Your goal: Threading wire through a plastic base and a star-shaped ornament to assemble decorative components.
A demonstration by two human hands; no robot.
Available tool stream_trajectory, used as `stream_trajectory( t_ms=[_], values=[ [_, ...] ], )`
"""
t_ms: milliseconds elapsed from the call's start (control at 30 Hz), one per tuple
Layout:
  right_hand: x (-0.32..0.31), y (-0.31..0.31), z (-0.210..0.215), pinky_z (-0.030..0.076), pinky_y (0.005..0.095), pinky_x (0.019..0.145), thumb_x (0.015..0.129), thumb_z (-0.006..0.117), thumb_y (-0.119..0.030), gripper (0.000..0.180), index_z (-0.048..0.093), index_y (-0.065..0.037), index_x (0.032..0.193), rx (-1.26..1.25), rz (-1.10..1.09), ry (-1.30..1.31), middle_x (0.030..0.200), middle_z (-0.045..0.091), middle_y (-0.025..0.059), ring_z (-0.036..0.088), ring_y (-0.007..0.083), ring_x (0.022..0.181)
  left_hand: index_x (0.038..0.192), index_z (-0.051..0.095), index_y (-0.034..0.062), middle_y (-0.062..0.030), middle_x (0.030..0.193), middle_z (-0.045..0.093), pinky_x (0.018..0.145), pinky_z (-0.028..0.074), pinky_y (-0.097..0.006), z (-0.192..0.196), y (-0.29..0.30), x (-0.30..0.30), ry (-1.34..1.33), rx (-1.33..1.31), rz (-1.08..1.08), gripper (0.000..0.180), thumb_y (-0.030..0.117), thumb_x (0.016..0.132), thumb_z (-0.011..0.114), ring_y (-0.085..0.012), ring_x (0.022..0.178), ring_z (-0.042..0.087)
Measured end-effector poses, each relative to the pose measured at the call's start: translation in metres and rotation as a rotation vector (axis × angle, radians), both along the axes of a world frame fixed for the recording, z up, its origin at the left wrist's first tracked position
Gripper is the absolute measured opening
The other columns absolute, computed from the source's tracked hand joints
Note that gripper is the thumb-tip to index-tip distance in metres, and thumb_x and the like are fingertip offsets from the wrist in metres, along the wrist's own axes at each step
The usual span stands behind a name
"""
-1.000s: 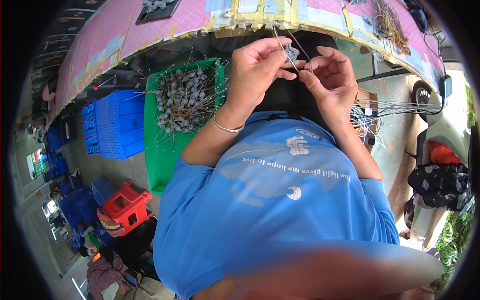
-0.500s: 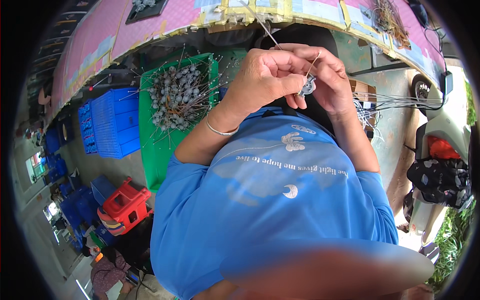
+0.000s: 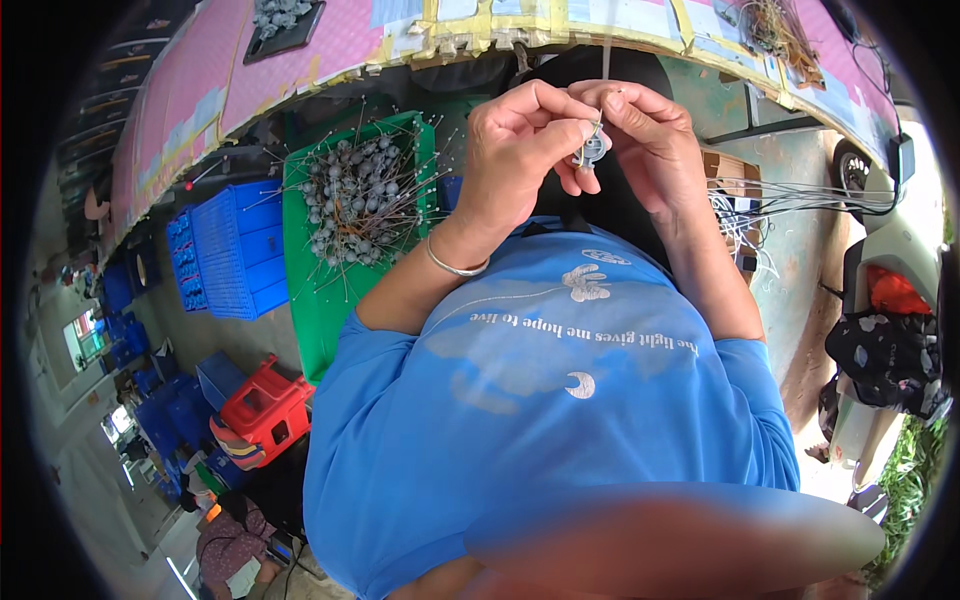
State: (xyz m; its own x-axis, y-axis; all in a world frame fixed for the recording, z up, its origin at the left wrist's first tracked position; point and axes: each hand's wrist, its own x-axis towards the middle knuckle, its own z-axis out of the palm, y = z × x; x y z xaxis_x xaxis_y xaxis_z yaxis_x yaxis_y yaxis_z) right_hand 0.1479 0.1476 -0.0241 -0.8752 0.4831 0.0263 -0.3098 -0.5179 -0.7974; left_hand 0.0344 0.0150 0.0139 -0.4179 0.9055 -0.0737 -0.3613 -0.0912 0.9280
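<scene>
My left hand (image 3: 515, 150) pinches a small grey round part (image 3: 592, 152) with an open, ribbed face, in front of my body. A thin tan wire (image 3: 599, 122) rises from that part. The fingertips of my right hand (image 3: 652, 140) are closed at the wire's upper end, close against the left fingers. Beyond the hands a thin, blurred rod (image 3: 607, 62) points up toward the table; where it joins the part is hidden by my fingers. To the left, a green tray (image 3: 318, 325) bears a heap of grey round pieces (image 3: 355, 195) with long thin wires sticking out.
A patched pink tabletop (image 3: 345, 35) curves across the far side, with a dark tray of grey pieces (image 3: 283, 18) and a wire bundle (image 3: 775, 35). Blue crates (image 3: 235, 250) and a red plastic stool (image 3: 262, 410) stand left. White cables (image 3: 780, 197) and a scooter (image 3: 880, 240) are right.
Both hands have shifted slightly, and the grey part has moved left and up. The rod now points nearly straight away instead of slanting left. My right fingers have come up to the wire's tip.
</scene>
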Motion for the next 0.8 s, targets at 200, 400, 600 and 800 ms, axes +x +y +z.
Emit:
stream_trajectory(
  t_ms=[200, 400, 600, 800],
  values=[
    [-0.002, 0.010, -0.006, 0.056, 0.0312, 0.081, 0.094, 0.061, -0.011, 0.019, 0.066, 0.003, 0.106, -0.283, 0.139, -0.059, 0.102, 0.069, 0.0124, 0.067, 0.0203, 0.091, 0.119, 0.056, -0.0080, -0.0172, 0.103, 0.066, 0.065, 0.060, -0.027, -0.011, 0.002, 0.004, 0.196, 0.219, -0.050, 0.038, -0.009, 0.082, 0.065, -0.0215, 0.078, 0.071],
    [-0.016, 0.007, -0.006, 0.056, 0.0294, 0.081, 0.093, 0.062, -0.009, 0.015, 0.066, 0.001, 0.103, -0.256, 0.177, -0.114, 0.100, 0.068, 0.0105, 0.067, 0.0190, 0.086, 0.118, 0.056, -0.0083, -0.0158, 0.102, 0.067, 0.077, 0.062, -0.033, -0.011, -0.003, -0.004, 0.177, 0.197, -0.014, 0.043, -0.013, 0.078, 0.069, -0.0251, 0.087, 0.072],
    [-0.047, 0.053, 0.005, 0.053, 0.0242, 0.077, 0.092, 0.068, -0.012, 0.024, 0.067, 0.002, 0.112, 0.678, 0.169, -0.287, 0.093, 0.069, 0.0040, 0.065, 0.0104, 0.083, 0.117, 0.056, -0.0064, -0.0118, 0.094, 0.067, 0.070, 0.060, -0.030, -0.033, -0.048, -0.019, 0.010, -0.192, -0.135, 0.043, -0.009, 0.077, 0.073, -0.0229, 0.083, 0.072],
    [-0.120, 0.133, 0.037, 0.053, 0.0405, 0.063, 0.089, 0.062, -0.011, 0.012, 0.068, 0.000, 0.086, 1.377, -0.355, -0.585, 0.091, 0.066, 0.0220, 0.067, 0.0338, 0.074, 0.119, 0.056, -0.0055, -0.0097, 0.093, 0.066, 0.071, 0.059, -0.028, -0.061, -0.062, -0.021, -0.171, -0.262, -0.115, 0.041, -0.006, 0.081, 0.071, -0.0220, 0.084, 0.072]
  ],
)
